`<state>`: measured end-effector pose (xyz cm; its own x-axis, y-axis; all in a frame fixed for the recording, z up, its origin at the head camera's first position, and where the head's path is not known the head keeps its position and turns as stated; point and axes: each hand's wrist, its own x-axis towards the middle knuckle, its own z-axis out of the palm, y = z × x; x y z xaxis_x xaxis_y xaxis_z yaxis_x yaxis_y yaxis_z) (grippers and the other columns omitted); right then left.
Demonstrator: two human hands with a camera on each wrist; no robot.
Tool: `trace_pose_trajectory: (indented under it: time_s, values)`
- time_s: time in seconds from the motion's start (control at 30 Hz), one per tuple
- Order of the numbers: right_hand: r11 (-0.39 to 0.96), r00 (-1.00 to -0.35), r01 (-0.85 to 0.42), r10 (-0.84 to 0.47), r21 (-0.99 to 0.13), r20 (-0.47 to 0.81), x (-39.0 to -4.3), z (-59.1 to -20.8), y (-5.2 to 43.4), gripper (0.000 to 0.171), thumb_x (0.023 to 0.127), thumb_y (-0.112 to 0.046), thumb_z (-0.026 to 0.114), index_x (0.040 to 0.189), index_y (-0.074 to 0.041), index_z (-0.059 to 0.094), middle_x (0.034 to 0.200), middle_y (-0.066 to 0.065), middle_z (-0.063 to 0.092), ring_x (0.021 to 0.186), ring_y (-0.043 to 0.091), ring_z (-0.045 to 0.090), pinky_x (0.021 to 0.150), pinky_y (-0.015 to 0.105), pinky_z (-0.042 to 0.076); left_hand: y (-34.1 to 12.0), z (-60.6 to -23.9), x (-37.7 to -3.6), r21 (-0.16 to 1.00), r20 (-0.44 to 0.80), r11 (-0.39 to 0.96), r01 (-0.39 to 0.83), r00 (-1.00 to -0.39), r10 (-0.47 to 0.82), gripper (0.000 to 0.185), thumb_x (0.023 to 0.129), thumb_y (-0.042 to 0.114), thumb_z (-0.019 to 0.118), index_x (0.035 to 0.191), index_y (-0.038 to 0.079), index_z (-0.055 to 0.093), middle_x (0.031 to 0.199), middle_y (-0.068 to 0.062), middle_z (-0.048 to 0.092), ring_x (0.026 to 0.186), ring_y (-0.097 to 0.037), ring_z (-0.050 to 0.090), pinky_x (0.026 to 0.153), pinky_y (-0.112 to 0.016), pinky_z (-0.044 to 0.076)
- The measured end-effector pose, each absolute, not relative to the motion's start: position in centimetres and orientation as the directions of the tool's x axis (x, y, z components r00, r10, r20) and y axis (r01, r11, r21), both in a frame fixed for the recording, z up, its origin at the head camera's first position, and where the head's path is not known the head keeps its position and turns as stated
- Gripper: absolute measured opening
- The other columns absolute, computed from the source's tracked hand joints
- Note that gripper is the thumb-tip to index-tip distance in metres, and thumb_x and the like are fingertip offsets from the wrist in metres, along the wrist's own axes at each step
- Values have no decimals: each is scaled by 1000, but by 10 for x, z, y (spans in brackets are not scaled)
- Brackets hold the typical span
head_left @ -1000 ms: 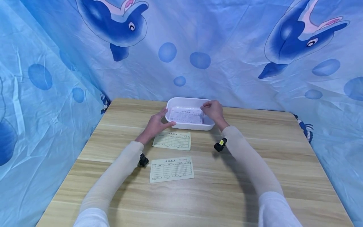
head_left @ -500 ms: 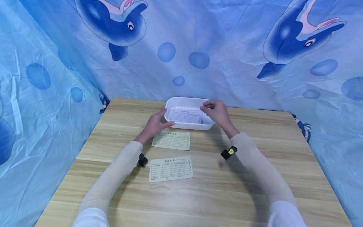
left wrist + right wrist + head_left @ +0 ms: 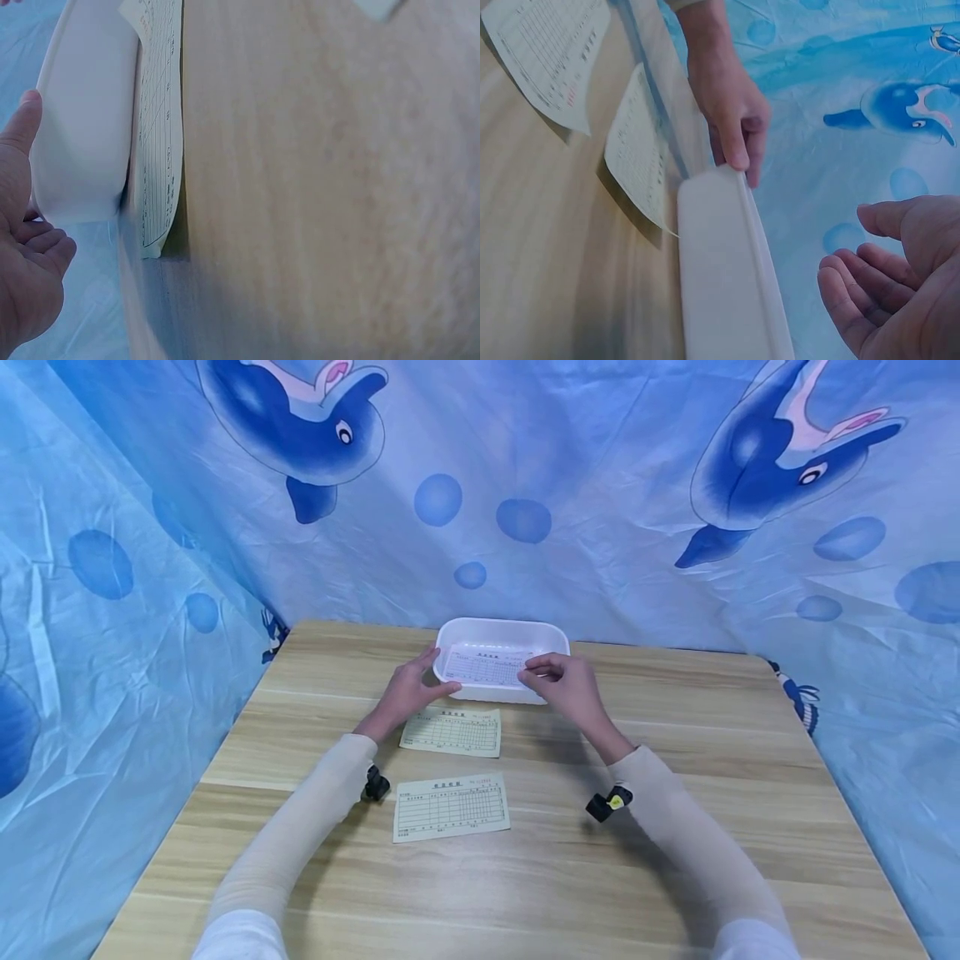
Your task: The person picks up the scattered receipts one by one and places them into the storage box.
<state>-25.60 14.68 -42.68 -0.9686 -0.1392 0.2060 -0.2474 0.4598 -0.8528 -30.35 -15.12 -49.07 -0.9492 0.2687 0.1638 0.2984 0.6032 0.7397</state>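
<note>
- White tray [image 3: 501,633] sits at the far middle of the surface [image 3: 675,860], long axis running left-right across the person's view, straight ahead of both hands.
- Left hand [image 3: 408,689] rests against the tray's left end; thumb on the near-left corner, fingers fairly straight, not wrapped round anything. Left wrist view shows the thumb [image 3: 22,124] alongside the tray wall [image 3: 86,120].
- Right hand [image 3: 566,683] hovers in front of the tray's near-right part, fingers loosely curled, empty. Right wrist view confirms a relaxed open palm [image 3: 900,277] with nothing in it.
- Left hand is the nearer one: touching the tray. Right hand is just beside it, and whether it touches the rim I cannot tell.
- Tray: shallow, rectangular, rounded corners, plain white plastic. One printed form [image 3: 486,664] lies inside it, white-pinkish with a ruled grid.
- Near form [image 3: 452,807] lies between the forearms, well apart from the tray; yellowish, ruled grid, long axis left-right.
- Middle form [image 3: 452,732] lies just in front of the tray, just beside the left hand; same yellowish look, one edge lifted slightly in the wrist views.
- Backdrop: blue dolphin-print cloth [image 3: 600,485].
</note>
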Motion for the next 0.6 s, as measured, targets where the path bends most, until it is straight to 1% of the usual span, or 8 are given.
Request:
trace_pose_trajectory:
  time_s: [0.13, 0.37, 0.47, 0.6]
  values:
    - [459, -972, -230, -153, -858, 179, -248, -432, 144, 24, 91, -26, 80, 106, -7, 77, 97, 6, 78, 83, 18, 72, 68, 25, 59, -151, -491, -304, 739, 165, 603, 300, -949, 270, 99, 84, 47, 82, 155, -3, 36, 164, -22, 29, 152, -35, 27, 125, -47, 24]
    - [492, -975, -196, -190, -848, 116, -238, -448, 139, 29, 89, -24, 82, 110, -4, 77, 101, 5, 77, 86, 18, 73, 73, 29, 60, -151, -490, -304, 740, 167, 601, 301, -949, 269, 98, 85, 47, 82, 155, -3, 36, 164, -22, 30, 152, -35, 27, 125, -47, 24]
    - [480, -973, -187, -213, -857, 94, -235, -458, 136, 31, 89, -22, 82, 111, -1, 76, 102, 7, 77, 89, 19, 74, 75, 29, 61, -151, -490, -304, 736, 166, 606, 303, -948, 272, 98, 85, 47, 81, 155, -3, 35, 164, -22, 29, 152, -35, 27, 125, -47, 25]
    - [440, -971, -167, -229, -882, 70, -233, -471, 132, 35, 88, -18, 83, 113, 3, 74, 104, 12, 77, 89, 22, 75, 72, 30, 63, -151, -490, -303, 733, 166, 607, 305, -947, 275, 97, 86, 47, 81, 156, -3, 35, 164, -22, 29, 152, -35, 27, 125, -48, 25]
